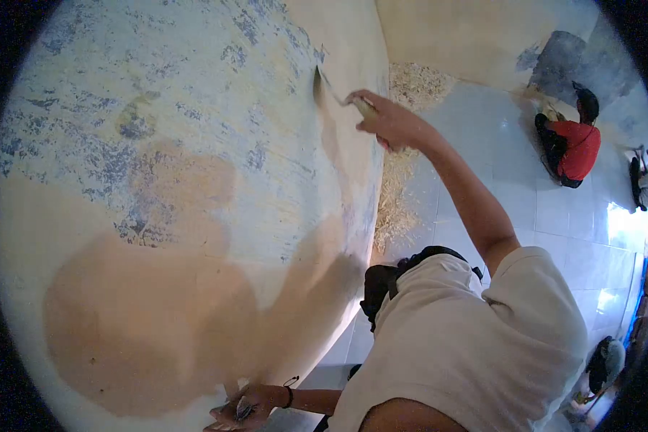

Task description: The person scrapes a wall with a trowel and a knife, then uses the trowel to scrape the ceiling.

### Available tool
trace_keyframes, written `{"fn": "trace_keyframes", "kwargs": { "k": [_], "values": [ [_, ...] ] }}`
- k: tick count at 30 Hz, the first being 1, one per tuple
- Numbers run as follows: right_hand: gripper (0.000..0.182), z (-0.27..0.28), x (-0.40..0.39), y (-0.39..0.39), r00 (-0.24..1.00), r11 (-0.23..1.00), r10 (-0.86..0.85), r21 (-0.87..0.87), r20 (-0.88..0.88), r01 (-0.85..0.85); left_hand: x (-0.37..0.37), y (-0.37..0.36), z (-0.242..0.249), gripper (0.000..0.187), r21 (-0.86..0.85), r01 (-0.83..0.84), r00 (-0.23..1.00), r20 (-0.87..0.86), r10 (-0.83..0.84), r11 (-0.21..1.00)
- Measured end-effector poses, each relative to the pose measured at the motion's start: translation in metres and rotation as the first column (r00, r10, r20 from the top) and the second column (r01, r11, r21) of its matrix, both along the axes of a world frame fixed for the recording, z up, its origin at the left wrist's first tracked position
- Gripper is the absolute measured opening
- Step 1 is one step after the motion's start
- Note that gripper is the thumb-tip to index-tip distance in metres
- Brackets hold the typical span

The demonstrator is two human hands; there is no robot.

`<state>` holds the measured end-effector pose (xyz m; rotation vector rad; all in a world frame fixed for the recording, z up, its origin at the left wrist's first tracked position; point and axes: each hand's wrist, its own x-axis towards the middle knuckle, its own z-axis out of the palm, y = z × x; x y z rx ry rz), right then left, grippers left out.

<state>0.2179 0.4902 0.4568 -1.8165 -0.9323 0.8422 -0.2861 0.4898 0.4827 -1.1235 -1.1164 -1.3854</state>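
Note:
My right hand [390,119] is closed around the handle of a scraper [327,83]. Its thin metal blade meets the wall [216,115] beside the border between patchy, stripped plaster and a smoother cream coat. The arm stretches far out from my white sleeve. Low in the view my left hand [248,409] is close to the wall, with a dark band on its wrist. Its fingers are curled about a small, dark, glinting thing that I cannot make out. Blue-grey flecks mark the stripped wall, and my shadow falls across its lower part.
Pale shavings [396,209] lie along the foot of the wall, with another heap [421,85] in the corner. Grey tiles [511,144] cover the floor. A person in a red shirt [579,150] sits low near the far wall. Further things crowd the right edge.

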Motion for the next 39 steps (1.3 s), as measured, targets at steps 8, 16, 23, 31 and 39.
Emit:
{"fn": "trace_keyframes", "kwargs": {
  "k": [8, 16, 23, 31, 39],
  "values": [
    [0.053, -0.014, 0.044, 0.039, 0.996, 0.994, -0.075, 0.082, -0.047, 0.079, -0.01, 0.006, -0.011, 0.05, 0.02, 0.306, 0.949, -0.078, -0.304, 0.952],
    [0.055, 0.003, 0.026, 0.012, 0.999, 0.999, 0.032, -0.005, -0.003, -0.032, 0.013, 0.004, 0.005, 0.043, 0.039, 0.12, 0.993, -0.014, -0.119, 0.992],
    [0.058, -0.028, 0.078, 0.058, 0.988, 0.989, -0.044, 0.132, -0.148, 0.064, 0.007, 0.003, 0.003, 0.053, 0.023, 0.07, 0.995, -0.068, -0.068, 0.997],
    [0.053, -0.016, 0.025, 0.016, 0.999, 0.999, 0.044, 0.009, 0.019, -0.044, -0.013, 0.008, -0.004, 0.059, 0.045, 0.079, 0.991, -0.111, -0.074, 0.996],
    [0.055, -0.026, 0.077, 0.043, 0.999, 0.999, -0.022, 0.03, -0.036, 0.023, 0.009, 0.006, 0.002, 0.05, 0.047, 0.126, 0.992, 0.023, -0.128, 0.991]
  ]
}}
